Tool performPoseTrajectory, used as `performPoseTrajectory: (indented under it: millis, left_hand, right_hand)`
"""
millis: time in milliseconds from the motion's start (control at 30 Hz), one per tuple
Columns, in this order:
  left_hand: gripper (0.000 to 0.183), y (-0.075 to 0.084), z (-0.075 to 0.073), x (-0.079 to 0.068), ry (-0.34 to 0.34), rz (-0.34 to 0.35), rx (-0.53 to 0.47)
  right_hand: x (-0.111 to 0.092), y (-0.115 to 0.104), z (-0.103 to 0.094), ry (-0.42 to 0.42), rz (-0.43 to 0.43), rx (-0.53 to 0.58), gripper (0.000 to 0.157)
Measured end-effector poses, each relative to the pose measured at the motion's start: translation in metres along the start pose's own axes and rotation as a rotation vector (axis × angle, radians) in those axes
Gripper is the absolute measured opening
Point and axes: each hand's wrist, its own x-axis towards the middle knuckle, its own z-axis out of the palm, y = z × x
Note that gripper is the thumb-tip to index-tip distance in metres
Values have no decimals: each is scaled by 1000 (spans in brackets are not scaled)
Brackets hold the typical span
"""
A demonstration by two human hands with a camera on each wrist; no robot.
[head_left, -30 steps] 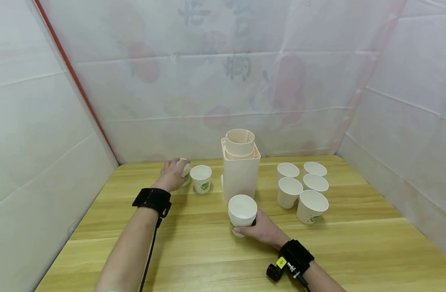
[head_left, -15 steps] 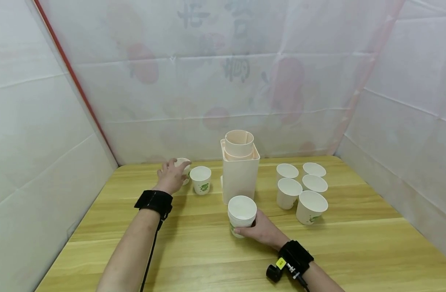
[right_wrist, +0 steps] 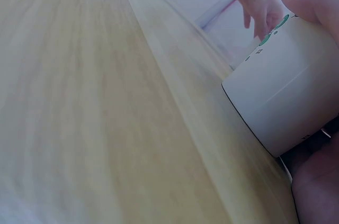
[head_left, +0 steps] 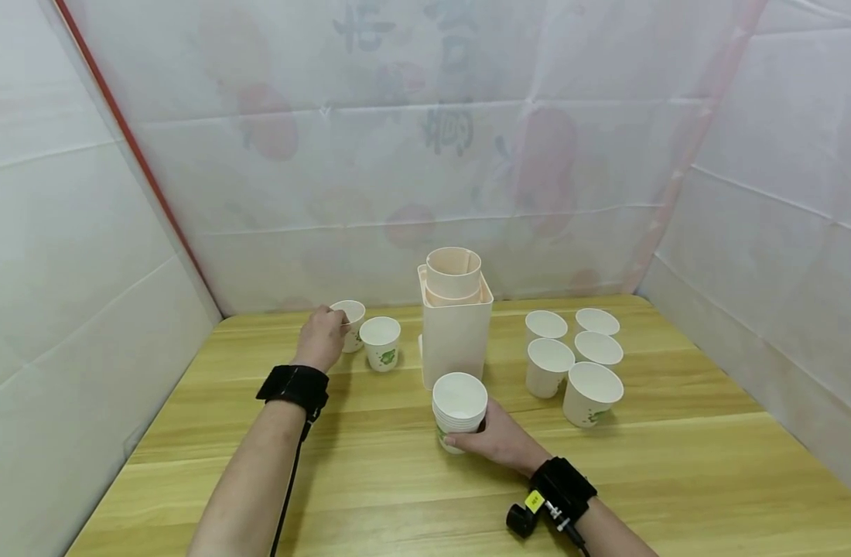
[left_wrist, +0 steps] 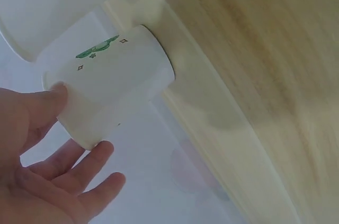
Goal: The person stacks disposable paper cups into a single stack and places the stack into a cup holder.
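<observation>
At the back left, my left hand (head_left: 319,340) pinches the rim of a white paper cup (head_left: 356,331) with a green leaf print. In the left wrist view the thumb presses one side of that cup and fingertips meet its rim opposite. A second paper cup (head_left: 380,346) stands just to its right. My right hand (head_left: 505,441) grips a stack of nested paper cups (head_left: 459,418) at the front middle, thumb across the near side. In the right wrist view the stack's base is right at the tabletop.
Behind the stack stands a cream, box-shaped container (head_left: 456,348) with a round tube rising from its top. Several upright paper cups (head_left: 592,396) are grouped on the right of the wooden table (head_left: 398,503). White sheeting (head_left: 258,193) encloses the back and sides.
My left fingers, spread around the back-left cup half a second ago, have drawn in at its rim. The right hand keeps holding the stack in place.
</observation>
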Motion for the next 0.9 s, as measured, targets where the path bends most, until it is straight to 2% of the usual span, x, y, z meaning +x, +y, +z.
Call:
performPoseTrajectory:
  millis: [267, 433, 533, 633, 900]
  left_hand:
    - [10, -3, -10, 0, 21, -56, -77]
    - [20, -1, -24, 3, 23, -141, -123]
    - [23, 1, -33, 5, 62, -165, -156]
    - [23, 4, -40, 6, 132, -129, -165]
    - [14, 25, -56, 7, 280, 46, -182]
  right_hand:
    - [0, 0, 1, -3, -7, 4, 62]
    - [0, 0, 1, 4, -8, 5, 62]
    - [1, 0, 1, 4, -4, -1, 62]
    - [1, -1, 0, -2, 2, 8, 64]
    - [0, -1, 0, -3, 11, 20, 66]
